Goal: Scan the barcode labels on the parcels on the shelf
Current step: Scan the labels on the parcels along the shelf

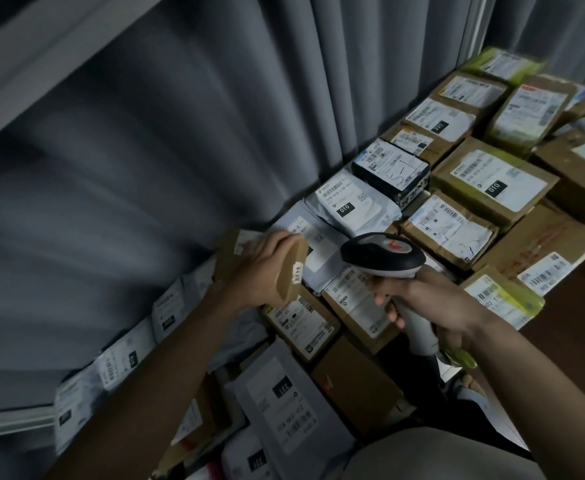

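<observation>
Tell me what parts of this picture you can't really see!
- Head view: the label of the small brown box is mostly covered by the left hand gripping it.
- Head view: the scanner window faces away, and the right hand hides part of its handle.
- Head view: print on the grey mailer is too small to read.
- Head view: parcels at the left are blurred.

I read this as a parcel storeroom or courier pickup point. Brown cardboard boxes (452, 227) and grey plastic mailer bags (350, 206), all bearing white printed barcode labels (505, 176), sit packed edge to edge in rows. A grey pleated curtain (187, 126) hangs behind them.
</observation>
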